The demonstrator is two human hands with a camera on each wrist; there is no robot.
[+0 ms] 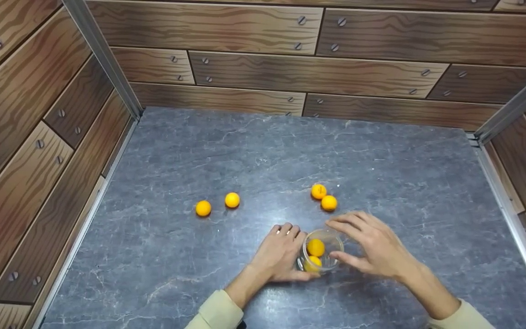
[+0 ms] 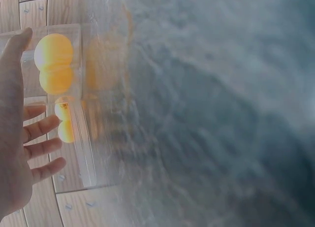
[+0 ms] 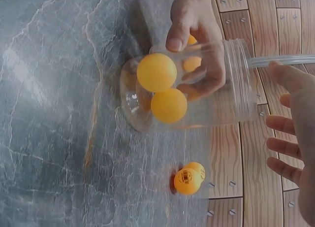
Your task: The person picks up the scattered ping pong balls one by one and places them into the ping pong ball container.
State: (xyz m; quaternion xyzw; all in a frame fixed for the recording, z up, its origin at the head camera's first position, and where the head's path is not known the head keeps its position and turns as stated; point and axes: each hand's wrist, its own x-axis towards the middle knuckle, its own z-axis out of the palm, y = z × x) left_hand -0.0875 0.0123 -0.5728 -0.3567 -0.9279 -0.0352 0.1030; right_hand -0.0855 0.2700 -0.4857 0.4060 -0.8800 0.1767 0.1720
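A clear jar (image 1: 329,238) with a threaded, uncovered mouth stands upright on the dark marbled table. Two orange ping-pong balls (image 3: 157,72) lie at its bottom, one against the other. My left hand (image 1: 277,256) holds the jar from its left side. Its thumb lies across the near side and its fingers curve behind, as seen through the jar in the right wrist view. Over the jar's right rim, my right hand (image 1: 375,244) hovers with thumb and fingers apart and nothing between them. In the right wrist view its fingers (image 3: 283,145) are relaxed, slightly above the mouth.
Beyond the jar, a printed ping-pong ball (image 1: 318,191) touches another ball (image 1: 329,203). Farther left lie two more, a ball (image 1: 203,208) and a ball (image 1: 232,200), a little apart. Wood-patterned walls (image 1: 244,68) with metal edging enclose the table (image 1: 153,151).
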